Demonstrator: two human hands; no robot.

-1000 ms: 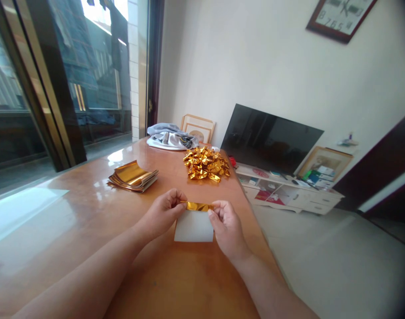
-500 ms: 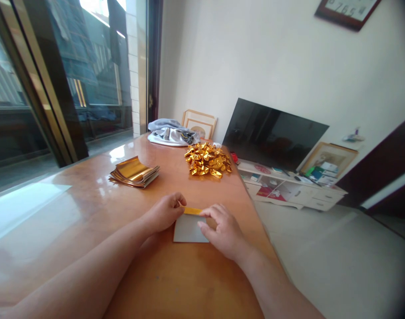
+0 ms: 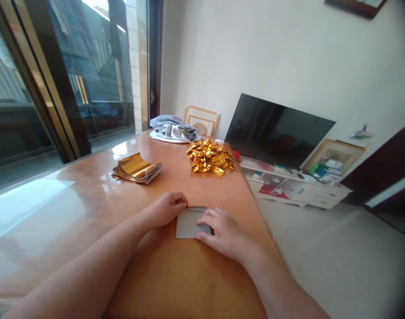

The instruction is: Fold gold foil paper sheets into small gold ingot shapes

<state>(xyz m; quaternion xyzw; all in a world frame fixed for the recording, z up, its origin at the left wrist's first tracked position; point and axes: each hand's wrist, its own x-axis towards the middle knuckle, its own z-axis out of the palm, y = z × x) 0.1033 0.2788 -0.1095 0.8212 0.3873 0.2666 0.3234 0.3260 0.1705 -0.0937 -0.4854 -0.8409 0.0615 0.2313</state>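
Observation:
A sheet of foil paper (image 3: 188, 225) lies on the table with its pale grey back up, and a thin strip of gold shows at its far edge. My left hand (image 3: 172, 205) pinches the far left corner between thumb and fingers. Over the right side of the sheet rests my right hand (image 3: 220, 228), its fingers apart and the thumb near the near edge. Beyond my left hand sits a stack of gold foil sheets (image 3: 136, 168), slightly curled. Further off is a heap of folded gold foil pieces (image 3: 210, 157).
The glossy wooden table (image 3: 176, 274) ends on the right above a tiled floor. Folded cloth (image 3: 173, 131) lies at its far end near leaning picture frames (image 3: 201, 120). A black television (image 3: 277, 133) stands on a white cabinet (image 3: 309, 195). Glass doors (image 3: 99, 79) are on the left.
The gold strip along the sheet's far edge has narrowed to a sliver, with grey back showing there. My right hand has come down nearer the near edge. The view has shifted slightly.

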